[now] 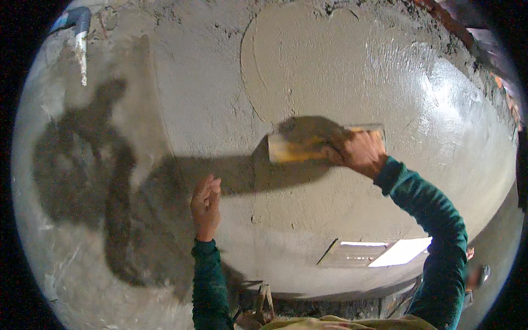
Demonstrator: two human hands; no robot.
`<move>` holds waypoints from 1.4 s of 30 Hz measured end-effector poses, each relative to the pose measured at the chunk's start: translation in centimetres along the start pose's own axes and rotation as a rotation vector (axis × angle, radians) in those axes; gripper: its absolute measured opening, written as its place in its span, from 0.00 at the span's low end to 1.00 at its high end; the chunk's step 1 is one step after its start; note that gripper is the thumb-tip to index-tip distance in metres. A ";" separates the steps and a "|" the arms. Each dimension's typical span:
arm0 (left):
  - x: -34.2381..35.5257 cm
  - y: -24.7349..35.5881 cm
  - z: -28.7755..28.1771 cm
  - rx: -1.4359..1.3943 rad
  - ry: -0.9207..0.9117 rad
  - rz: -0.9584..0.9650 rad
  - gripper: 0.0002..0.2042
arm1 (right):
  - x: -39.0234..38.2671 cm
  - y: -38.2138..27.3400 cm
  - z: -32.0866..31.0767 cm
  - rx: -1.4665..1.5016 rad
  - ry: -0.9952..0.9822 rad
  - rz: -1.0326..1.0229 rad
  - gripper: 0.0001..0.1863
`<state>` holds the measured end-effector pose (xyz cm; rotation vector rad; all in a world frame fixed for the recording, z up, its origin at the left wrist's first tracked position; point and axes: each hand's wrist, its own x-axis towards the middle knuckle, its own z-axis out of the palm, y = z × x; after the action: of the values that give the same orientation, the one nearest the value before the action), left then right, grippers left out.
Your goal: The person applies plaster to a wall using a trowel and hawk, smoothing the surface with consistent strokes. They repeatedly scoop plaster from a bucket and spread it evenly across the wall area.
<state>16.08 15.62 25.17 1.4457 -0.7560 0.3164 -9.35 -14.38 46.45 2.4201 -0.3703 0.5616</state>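
One trowel faces the wall below its upper edge; I have the right hand clasping it, likely for steadiness, left hand empty, loosely curled.

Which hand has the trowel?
The right hand: it grips the trowel, while the left hand, lower in view, shows nothing in its grasp.

A blue-grey elbow pipe juts out at far left; a trestle-like stand stands near the middle; another person shows at right
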 end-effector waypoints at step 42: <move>-7.3 1.7 2.8 -0.050 -0.141 -0.352 0.20 | -26.8 -7.8 20.8 0.635 -0.459 0.208 0.19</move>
<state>8.85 14.93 21.70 1.5332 -0.6026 -0.0745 -23.30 -18.11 14.80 3.1538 -0.7311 0.2132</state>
